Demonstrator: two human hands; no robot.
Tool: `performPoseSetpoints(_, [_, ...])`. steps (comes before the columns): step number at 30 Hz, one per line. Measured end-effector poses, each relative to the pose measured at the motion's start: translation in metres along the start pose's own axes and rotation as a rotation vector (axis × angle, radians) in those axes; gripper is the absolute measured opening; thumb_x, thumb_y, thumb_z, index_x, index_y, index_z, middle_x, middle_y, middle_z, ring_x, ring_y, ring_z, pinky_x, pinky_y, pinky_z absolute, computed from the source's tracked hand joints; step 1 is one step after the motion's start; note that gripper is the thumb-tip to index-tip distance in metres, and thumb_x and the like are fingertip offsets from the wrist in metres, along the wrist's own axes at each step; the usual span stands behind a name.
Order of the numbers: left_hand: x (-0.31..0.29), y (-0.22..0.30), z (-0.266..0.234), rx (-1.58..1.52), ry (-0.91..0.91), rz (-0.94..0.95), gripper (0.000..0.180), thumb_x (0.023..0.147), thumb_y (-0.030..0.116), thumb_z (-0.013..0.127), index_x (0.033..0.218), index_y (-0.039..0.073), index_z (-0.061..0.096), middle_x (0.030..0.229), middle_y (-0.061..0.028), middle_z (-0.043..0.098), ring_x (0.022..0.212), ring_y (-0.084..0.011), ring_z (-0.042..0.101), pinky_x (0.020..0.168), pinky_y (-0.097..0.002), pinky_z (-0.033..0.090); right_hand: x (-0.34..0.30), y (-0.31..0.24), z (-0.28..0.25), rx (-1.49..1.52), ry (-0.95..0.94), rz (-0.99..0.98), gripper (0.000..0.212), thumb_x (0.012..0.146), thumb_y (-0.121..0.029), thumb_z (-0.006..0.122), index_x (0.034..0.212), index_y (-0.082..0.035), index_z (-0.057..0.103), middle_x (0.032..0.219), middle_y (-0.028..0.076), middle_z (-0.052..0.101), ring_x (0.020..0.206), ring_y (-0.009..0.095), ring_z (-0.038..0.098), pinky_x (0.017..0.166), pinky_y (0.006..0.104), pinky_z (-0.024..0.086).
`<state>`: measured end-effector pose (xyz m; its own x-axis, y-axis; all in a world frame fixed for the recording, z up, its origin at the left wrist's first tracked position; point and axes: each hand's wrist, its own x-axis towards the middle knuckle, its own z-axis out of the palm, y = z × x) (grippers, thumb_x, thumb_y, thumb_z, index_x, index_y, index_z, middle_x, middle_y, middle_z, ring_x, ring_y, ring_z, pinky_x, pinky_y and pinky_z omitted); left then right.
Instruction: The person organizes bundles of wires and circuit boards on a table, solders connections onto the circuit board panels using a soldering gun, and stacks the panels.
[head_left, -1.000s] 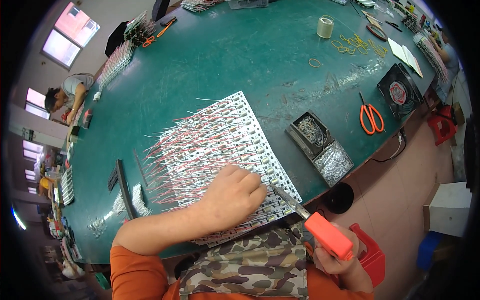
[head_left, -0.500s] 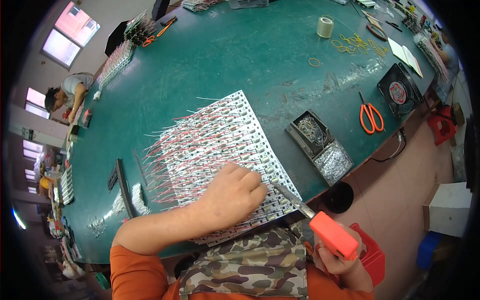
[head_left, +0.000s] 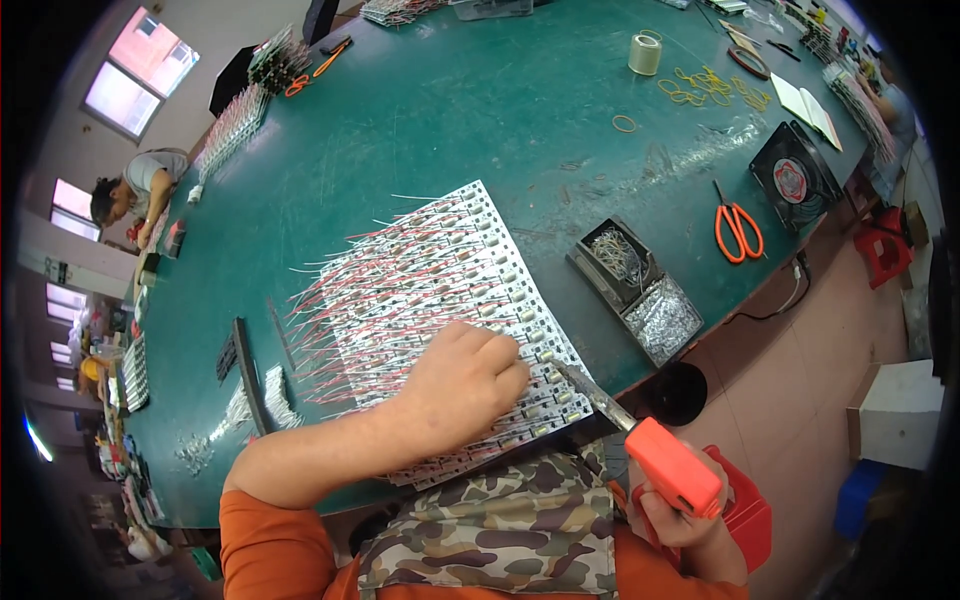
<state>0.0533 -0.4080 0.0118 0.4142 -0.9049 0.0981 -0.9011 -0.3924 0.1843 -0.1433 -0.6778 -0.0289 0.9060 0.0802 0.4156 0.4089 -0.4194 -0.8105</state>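
Note:
A large white panel of circuit boards (head_left: pixel 505 262) lies on the bench in front of me, with rows of small parts and thin red and white wires fanning out from its left side. Over its lower middle rests my left hand (head_left: pixel 468 385), fingers curled and pinched together; whatever is between the fingertips is hidden beneath the hand. My right hand (head_left: pixel 672 512) is wrapped round the orange-red handle of a soldering iron (head_left: pixel 676 466). The iron's metal tip points up and left onto the panel's right edge, just beside my left fingers.
Right of the panel stands a dark box (head_left: pixel 612 270) with wire clippings and a silvery filling. Beyond it are orange-handled scissors (head_left: pixel 738 232) and a black fan (head_left: pixel 797 178). A dark bar (head_left: pixel 250 376) and white wires lie left. Another person (head_left: pixel 150 185) works at the far left.
The soldering iron has shifted slightly right and down along the panel's edge. My left hand stays almost in place, still curled. Things at the right appear a little further left.

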Motion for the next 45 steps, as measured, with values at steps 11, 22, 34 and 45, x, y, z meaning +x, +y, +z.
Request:
performPoseSetpoints(11, [-0.008, 0.013, -0.003, -0.089, 0.09, 0.061, 0.035, 0.073, 0.012, 0.065, 0.107, 0.007, 0.07, 0.087, -0.0053, 0.059, 0.081, -0.0257, 0.059, 0.074, -0.04, 0.048, -0.024, -0.001, -0.008, -0.204, -0.036, -0.046, 0.058, 0.079, -0.015, 0.077, 0.127, 0.005, 0.053, 0.104, 0.014, 0.066, 0.077, 0.029, 0.071, 0.065, 0.0367, 0.057])
performPoseSetpoints(22, [-0.011, 0.016, 0.009, -0.062, 0.132, 0.039, 0.023, 0.077, 0.014, 0.061, 0.097, 0.006, 0.068, 0.081, -0.0048, 0.055, 0.079, -0.0238, 0.058, 0.072, -0.0376, 0.046, -0.011, -0.014, 0.01, 0.015, 0.088, 0.15, 0.012, 0.078, -0.012, 0.069, 0.083, -0.002, 0.064, 0.076, 0.012, 0.062, 0.062, 0.028, 0.061, 0.055, 0.0349, 0.049])
performPoseSetpoints(34, [-0.013, 0.017, 0.01, -0.031, 0.116, 0.029, 0.035, 0.073, 0.013, 0.064, 0.106, 0.004, 0.07, 0.084, -0.0058, 0.057, 0.078, -0.025, 0.059, 0.074, -0.0392, 0.046, -0.007, -0.013, 0.01, -0.009, 0.055, 0.108, 0.019, 0.079, -0.01, 0.068, 0.094, 0.001, 0.063, 0.083, 0.015, 0.064, 0.065, 0.029, 0.063, 0.058, 0.0353, 0.052])
performPoseSetpoints(45, [-0.012, 0.023, 0.007, 0.047, 0.053, 0.015, 0.03, 0.077, 0.014, 0.064, 0.106, 0.005, 0.069, 0.086, -0.0043, 0.057, 0.08, -0.0225, 0.059, 0.074, -0.0375, 0.046, -0.006, -0.016, 0.01, 0.018, 0.049, 0.135, 0.02, 0.078, -0.008, 0.067, 0.095, 0.002, 0.063, 0.084, 0.016, 0.064, 0.065, 0.03, 0.063, 0.058, 0.0354, 0.052])
